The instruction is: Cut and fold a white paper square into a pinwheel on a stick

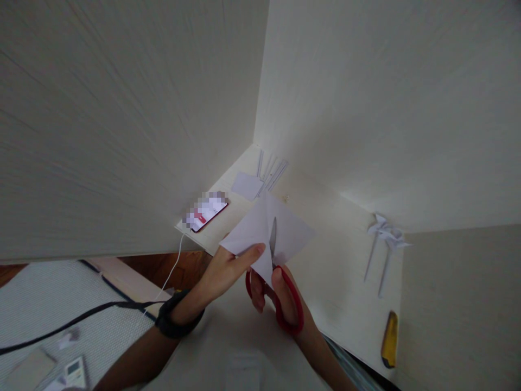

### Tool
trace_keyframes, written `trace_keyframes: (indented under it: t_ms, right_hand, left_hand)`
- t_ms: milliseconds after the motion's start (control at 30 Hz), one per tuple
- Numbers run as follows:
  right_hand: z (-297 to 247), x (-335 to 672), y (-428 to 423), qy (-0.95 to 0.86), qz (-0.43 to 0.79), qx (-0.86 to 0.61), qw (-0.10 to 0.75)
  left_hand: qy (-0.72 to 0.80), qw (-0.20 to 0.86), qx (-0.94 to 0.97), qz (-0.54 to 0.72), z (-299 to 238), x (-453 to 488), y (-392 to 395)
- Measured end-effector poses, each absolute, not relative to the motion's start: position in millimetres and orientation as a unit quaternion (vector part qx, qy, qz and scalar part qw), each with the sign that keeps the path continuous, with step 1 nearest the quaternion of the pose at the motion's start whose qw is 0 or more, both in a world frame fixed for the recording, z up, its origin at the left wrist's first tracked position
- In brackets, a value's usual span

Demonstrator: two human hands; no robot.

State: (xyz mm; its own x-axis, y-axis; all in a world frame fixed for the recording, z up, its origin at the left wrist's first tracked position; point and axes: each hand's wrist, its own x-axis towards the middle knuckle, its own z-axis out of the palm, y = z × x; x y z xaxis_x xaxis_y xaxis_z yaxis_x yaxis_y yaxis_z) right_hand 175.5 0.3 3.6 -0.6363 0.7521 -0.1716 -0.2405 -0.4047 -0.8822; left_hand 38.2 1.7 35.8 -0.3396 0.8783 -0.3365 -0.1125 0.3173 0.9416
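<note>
- Your left hand (228, 271) is pinching creased paper (248, 231), view centre
- Your right hand (287, 298) is gripping red-handled scissors (273, 245), one blade overlapping the paper
- From paper: smartphone (209, 213) is lying at 10 o'clock, utility knife (389, 341) at 4

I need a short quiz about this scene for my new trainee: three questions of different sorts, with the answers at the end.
1. Which hand holds the scissors?
2. True or false: in the picture, the phone lies further left than the yellow object.
3. What is the left hand holding?
A) the phone
B) the white paper
C) the yellow object

Key:
1. The right hand.
2. True.
3. B.
</note>
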Motion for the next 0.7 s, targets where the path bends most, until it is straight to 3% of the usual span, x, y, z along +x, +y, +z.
trace_keyframes:
  t_ms: [700]
  right_hand:
    - [-1, 172, 1, -0.471, 0.774, -0.291, 0.307]
  left_hand:
    - [0.601, 0.533, 0.28, 0.525, 19, 34, 1]
